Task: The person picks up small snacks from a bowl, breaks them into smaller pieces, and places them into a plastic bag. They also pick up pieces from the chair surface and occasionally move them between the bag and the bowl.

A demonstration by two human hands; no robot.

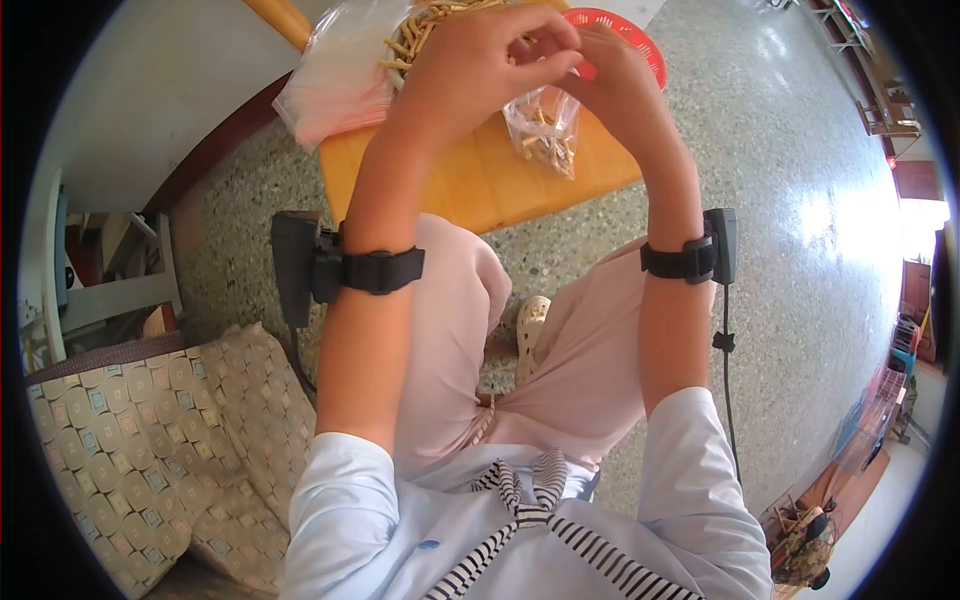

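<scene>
My left hand [490, 68] and my right hand [615, 72] meet above the wooden table [470, 190], their fingers curled together. Just below them a clear plastic bag [545, 135] with short tan sticks inside hangs or stands; its top is hidden by my fingers. Behind my left hand lies a heap of tan sticks [410, 40], partly covered by the hand. To the left of the heap is a stack of clear plastic bags [345, 75]. A red basket [655, 60] shows behind my right hand.
A patterned cloth-covered seat [120, 440] is at the lower left, near a pale wooden frame [115, 300]. Speckled floor [790, 300] stretches to the right. My knees are below the table's near edge. Straps with dark devices sit on both forearms.
</scene>
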